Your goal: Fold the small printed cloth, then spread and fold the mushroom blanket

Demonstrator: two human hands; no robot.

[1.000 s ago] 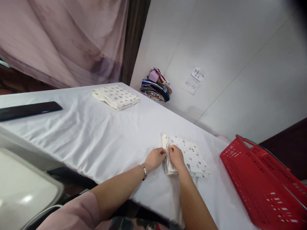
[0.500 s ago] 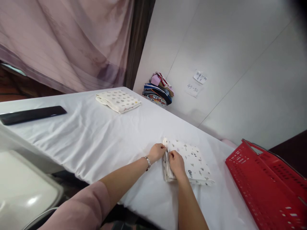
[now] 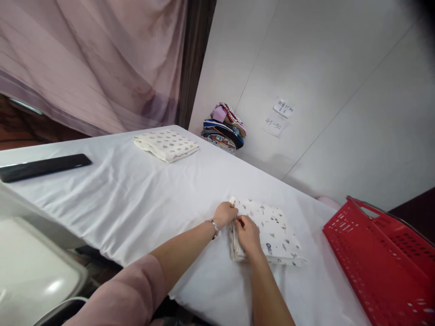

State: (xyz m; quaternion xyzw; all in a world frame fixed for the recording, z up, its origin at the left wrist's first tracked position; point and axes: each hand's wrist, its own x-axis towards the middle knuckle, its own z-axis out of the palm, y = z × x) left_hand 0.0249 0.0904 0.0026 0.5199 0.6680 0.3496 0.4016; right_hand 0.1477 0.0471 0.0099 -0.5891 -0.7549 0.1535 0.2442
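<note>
A folded white cloth (image 3: 277, 226) with small grey and pink prints lies on the white-covered table (image 3: 210, 181). Its layered left edge sits between my two hands. My left hand (image 3: 224, 214), with a bracelet at the wrist, pinches that edge near its far corner. Just nearer to me, my right hand (image 3: 248, 233) has its fingers closed on the same edge, the hand resting over the cloth's left part. The fingertips of both hands almost meet. Farther back on the table lies a second folded cloth (image 3: 166, 145), cream with grey spots, untouched.
A red plastic basket (image 3: 380, 262) stands at the right. A black flat object (image 3: 45, 166) lies at the table's left end. Behind the far edge is a pile of folded fabrics (image 3: 224, 129) by the wall, with paper notes (image 3: 277, 122) above. A pink curtain (image 3: 102, 59) hangs at left.
My right hand has shifted slightly left, its fingers closer to the left hand at the cloth's edge. The cloth stays in almost the same place.
</note>
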